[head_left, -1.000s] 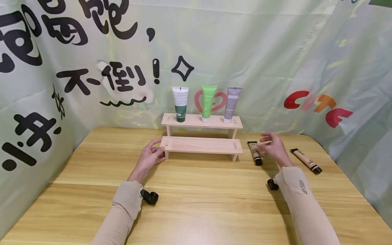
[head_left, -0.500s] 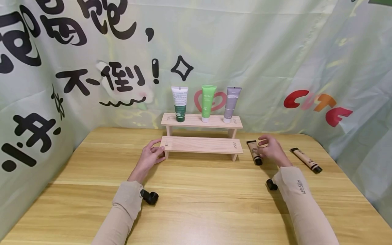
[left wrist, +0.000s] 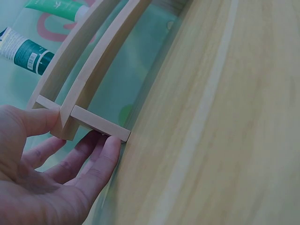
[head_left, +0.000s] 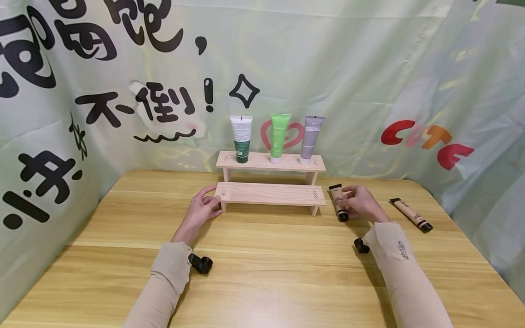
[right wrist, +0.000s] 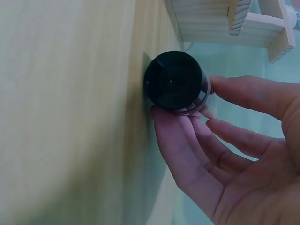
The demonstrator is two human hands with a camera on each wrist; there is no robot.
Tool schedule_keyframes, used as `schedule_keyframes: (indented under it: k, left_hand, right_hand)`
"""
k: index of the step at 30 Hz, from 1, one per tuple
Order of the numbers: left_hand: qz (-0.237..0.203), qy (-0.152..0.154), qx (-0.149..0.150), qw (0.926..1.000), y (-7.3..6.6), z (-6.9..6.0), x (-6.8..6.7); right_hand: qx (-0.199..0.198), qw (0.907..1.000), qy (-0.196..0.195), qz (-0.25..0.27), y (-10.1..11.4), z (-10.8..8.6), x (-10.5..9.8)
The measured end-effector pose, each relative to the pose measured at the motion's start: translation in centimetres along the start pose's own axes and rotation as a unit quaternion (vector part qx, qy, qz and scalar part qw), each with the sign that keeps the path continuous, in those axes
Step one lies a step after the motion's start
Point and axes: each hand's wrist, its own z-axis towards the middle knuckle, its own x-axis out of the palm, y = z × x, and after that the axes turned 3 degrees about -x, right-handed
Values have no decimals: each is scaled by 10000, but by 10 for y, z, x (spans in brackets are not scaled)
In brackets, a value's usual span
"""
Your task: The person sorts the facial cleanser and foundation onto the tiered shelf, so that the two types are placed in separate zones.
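A two-tier wooden display stand (head_left: 270, 193) stands toward the back of the table. My left hand (head_left: 201, 210) holds the left end of its lower tier. In the left wrist view the thumb (left wrist: 40, 121) lies against the board's end and the fingers curl by the leg. My right hand (head_left: 362, 203) pinches a beige squeeze tube (head_left: 338, 200) with a black cap, just right of the stand. From the right wrist, the round black cap (right wrist: 173, 80) faces the camera, thumb on one side and fingers on the other. The tube is low at the tabletop.
On the upper tier stand a white-and-green tube (head_left: 242, 139), a light green tube (head_left: 280, 139) and a purple-grey tube (head_left: 311, 140). A second beige tube (head_left: 410, 214) lies farther right on the table (head_left: 279, 273). A printed cloth (head_left: 352, 68) hangs behind.
My right hand has come down and left onto the nearer beige tube and taken hold of it. That tube has shifted slightly left. The left hand stays on the stand.
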Motion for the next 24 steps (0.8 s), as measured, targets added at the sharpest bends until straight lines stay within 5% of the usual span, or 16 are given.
schedule_keyframes:
  k: [12,24]
  left_hand:
    - [-19,-26,39,10000,1,1,1]
    - [-26,12,20,10000,1,1,0]
  right_hand:
    - [-42,9994,-335,1,11,-3,0]
    - [-599,9955,-690,254,21,-9,-1]
